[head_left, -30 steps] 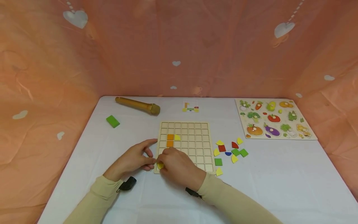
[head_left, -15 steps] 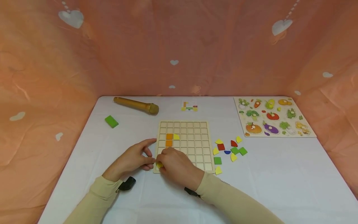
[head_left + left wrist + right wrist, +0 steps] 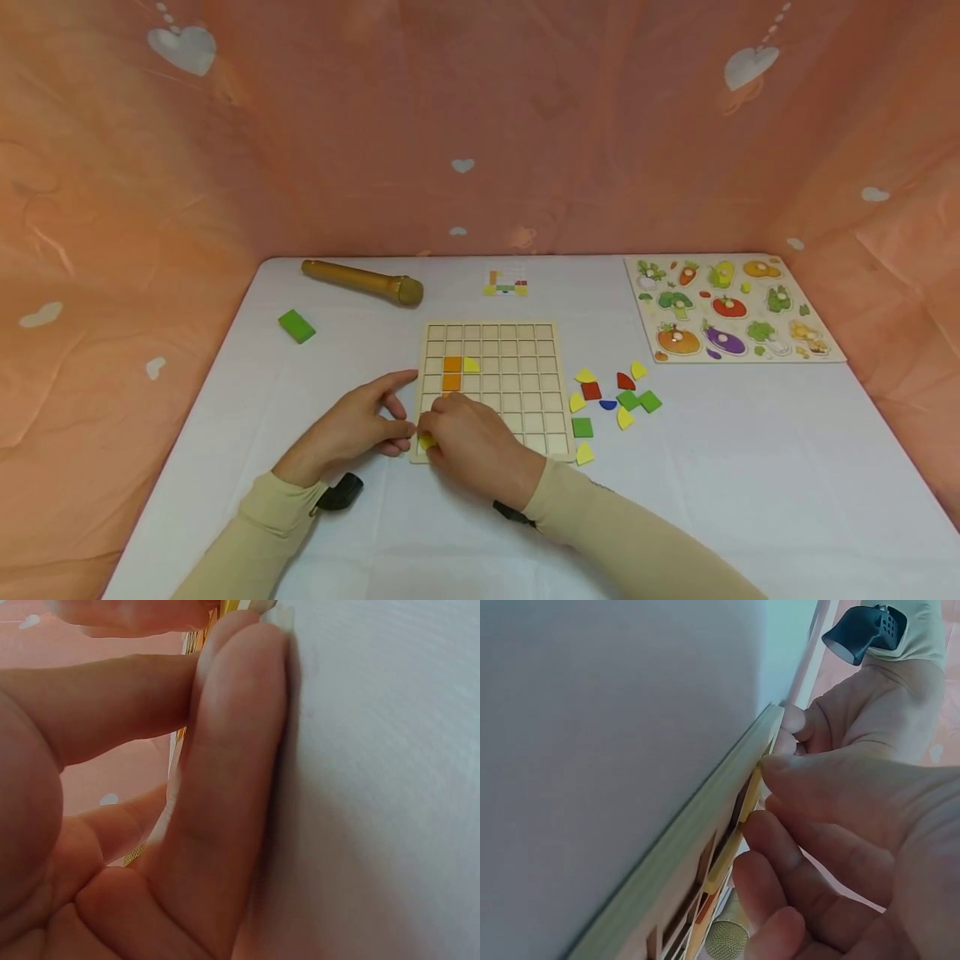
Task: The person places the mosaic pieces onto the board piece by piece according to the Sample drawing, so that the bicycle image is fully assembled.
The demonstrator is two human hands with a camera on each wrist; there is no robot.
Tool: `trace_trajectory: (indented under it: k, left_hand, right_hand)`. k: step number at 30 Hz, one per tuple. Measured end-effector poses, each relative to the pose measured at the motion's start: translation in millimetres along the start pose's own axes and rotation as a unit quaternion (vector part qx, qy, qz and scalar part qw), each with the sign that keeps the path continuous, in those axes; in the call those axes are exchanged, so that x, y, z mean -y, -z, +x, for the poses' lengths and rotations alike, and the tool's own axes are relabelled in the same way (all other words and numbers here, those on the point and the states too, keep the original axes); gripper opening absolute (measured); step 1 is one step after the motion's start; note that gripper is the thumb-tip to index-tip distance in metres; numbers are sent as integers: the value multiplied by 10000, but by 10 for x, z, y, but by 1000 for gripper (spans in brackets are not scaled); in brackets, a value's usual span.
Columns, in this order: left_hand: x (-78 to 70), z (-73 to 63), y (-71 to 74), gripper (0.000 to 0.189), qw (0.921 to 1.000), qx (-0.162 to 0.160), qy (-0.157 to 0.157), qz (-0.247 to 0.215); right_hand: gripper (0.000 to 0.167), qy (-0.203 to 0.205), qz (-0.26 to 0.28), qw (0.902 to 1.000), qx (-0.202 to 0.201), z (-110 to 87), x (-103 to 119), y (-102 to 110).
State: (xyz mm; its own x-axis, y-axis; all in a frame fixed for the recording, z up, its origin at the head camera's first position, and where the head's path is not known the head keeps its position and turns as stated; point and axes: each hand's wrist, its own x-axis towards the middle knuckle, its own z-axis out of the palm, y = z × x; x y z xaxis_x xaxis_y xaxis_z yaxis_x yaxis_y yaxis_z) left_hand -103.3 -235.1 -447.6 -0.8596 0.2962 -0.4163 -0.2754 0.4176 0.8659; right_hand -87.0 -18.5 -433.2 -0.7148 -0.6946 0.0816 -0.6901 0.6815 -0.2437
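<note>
A square wooden grid board (image 3: 521, 354) lies on the table. My left hand (image 3: 352, 429) rests at its left edge, index finger and thumb spread along the rim and the other fingers bent beneath. My right hand (image 3: 480, 442) reaches over the board's lower left corner and pinches a yellow quarter-circle tile (image 3: 751, 793) in a cell there, thumb on one side and fingertips on the other. Farther up the board sit orange square tiles (image 3: 452, 382) in a column, with another yellow quarter-circle tile (image 3: 471, 365) beside the top one. The right hand hides the cells beneath it.
Loose red, green, yellow and blue tiles (image 3: 627, 400) lie right of the board. A pattern card (image 3: 506, 282) is behind it. A gold microphone (image 3: 360, 281) and a green block (image 3: 297, 326) lie at the back left, a vegetable puzzle board (image 3: 738, 354) at the back right.
The whole head view has shifted slightly. Both hands keep their places at the board, and the right fingers cover a little more of the yellow tile.
</note>
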Motion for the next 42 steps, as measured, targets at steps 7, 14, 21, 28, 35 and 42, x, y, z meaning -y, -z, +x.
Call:
trace_trajectory:
  k: [7, 14, 21, 28, 35, 42]
  left_hand:
    - [11, -14, -3, 82, 9999, 5, 5, -106]
    - [34, -28, -18, 84, 9998, -46, 107, -163]
    - [26, -33, -19, 83, 9998, -125, 172, -25]
    - [11, -38, -27, 84, 9996, -159, 230, -10]
    - [-5, -23, -30, 84, 9998, -108, 173, 9]
    - [-24, -18, -34, 85, 9999, -47, 97, -8]
  right_hand:
    - [13, -64, 270, 9996, 80, -55, -84, 88]
    - [12, -542, 619, 9962, -292, -306, -430, 199]
    - [9, -1395, 575, 9875, -445, -629, -858, 328]
    - [16, -2061, 489, 9760, -505, -858, -1207, 448]
    - [24, -2463, 419, 9667, -545, -970, -1449, 497]
    - [27, -2554, 363, 9647, -526, -994, -1562, 498]
